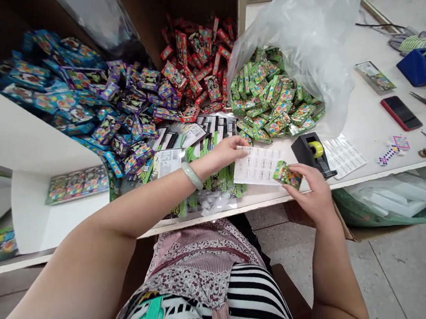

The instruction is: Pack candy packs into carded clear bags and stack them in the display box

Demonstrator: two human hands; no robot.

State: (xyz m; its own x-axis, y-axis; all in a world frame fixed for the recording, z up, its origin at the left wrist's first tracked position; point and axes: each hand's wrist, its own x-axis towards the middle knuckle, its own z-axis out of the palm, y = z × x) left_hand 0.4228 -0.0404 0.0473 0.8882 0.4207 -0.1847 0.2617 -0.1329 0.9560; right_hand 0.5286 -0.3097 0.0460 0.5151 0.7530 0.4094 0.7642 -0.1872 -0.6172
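Your left hand (232,150) has its thumb and fingers pinched on the sticker sheet (260,163), at its far left corner. Your right hand (311,187) is closed on a small green candy-style packet (280,171), held at the sheet's right edge and overlapping it in this view. The work in hand looks partway through for this one packet: packet and sheet are brought together, but you cannot tell from here whether a label is on the packet yet.

Several round labels show on the sheet, so labelling appears to have more to go. Just right of the sheet stands the black tape dispenser (305,145), with a second sticker sheet (344,157) beyond it. Left of the sheet, flat black-and-green packaging (220,127) lies on the surface (366,112). Beyond the sheet, many green packets (273,97) spill from a clear plastic bag (306,27); whether any are labelled is too small to tell. Farther left of the sheet lie heaps of red packets (195,71), purple packets (136,90) and blue packets (52,94), none of them in your hands.
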